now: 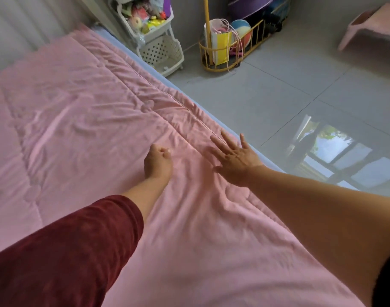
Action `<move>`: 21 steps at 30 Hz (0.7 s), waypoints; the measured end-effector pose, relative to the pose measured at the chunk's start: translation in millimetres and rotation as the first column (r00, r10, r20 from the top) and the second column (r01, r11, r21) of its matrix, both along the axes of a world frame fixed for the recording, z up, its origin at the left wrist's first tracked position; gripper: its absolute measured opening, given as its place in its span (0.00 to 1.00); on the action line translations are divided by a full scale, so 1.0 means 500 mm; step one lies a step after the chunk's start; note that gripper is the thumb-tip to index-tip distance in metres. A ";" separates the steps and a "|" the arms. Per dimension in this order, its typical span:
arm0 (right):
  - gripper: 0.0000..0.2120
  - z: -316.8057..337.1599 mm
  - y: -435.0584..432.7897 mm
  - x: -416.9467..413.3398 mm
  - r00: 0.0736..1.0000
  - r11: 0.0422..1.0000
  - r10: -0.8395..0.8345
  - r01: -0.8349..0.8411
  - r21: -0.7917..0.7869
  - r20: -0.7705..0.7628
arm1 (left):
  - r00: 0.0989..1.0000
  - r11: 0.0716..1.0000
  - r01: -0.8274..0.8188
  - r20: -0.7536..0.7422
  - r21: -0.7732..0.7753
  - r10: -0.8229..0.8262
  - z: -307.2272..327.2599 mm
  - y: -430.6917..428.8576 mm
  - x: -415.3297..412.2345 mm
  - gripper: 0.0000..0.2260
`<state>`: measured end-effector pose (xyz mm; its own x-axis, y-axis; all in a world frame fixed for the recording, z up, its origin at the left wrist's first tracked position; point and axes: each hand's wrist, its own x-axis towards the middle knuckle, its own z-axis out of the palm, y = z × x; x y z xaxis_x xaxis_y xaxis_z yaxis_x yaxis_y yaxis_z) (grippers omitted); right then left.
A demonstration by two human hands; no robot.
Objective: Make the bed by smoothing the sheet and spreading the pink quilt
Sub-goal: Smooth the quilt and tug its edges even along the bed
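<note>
The pink quilt [78, 120] lies spread over the bed, wrinkled along a stitched seam near its right edge. A strip of pale blue sheet [143, 59] shows beyond that edge. My left hand [157, 161], in a dark red sleeve, is curled into a fist that rests on the quilt near the seam; I see no fabric gathered in it. My right hand [232, 157] lies flat on the quilt at the bed's right edge, fingers straight and spread.
Grey tiled floor [278, 91] lies right of the bed. A white trolley [158, 47] full of toys stands near the bed's far corner. A yellow wire basket [229, 49] with bags and a ball is beyond it. A pink stool [371, 25] is at the far right.
</note>
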<state>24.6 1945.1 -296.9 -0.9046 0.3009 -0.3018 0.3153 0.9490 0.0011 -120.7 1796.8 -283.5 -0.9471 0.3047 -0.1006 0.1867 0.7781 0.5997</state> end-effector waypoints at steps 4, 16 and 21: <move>0.27 0.085 -0.105 0.020 0.998 0.996 0.058 -0.058 -0.066 -0.002 | 0.994 0.998 -0.052 0.094 0.039 0.048 0.059 -0.128 0.020 0.08; 0.17 0.433 -0.486 0.092 0.976 0.974 0.189 -0.201 -0.109 -0.109 | 0.961 0.994 -0.047 0.275 0.096 0.019 0.359 -0.562 0.114 0.07; 0.14 0.564 -0.682 0.157 0.966 0.960 0.219 -0.239 -0.145 -0.138 | 0.931 0.984 -0.138 0.354 0.112 0.090 0.463 -0.857 0.213 0.09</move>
<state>103.2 1604.0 -15.2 -0.9760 0.0382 -0.2144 0.0781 0.9805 -0.1805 -14.3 1368.5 -52.1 -0.8898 0.2300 -0.3942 -0.1358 0.6912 0.7098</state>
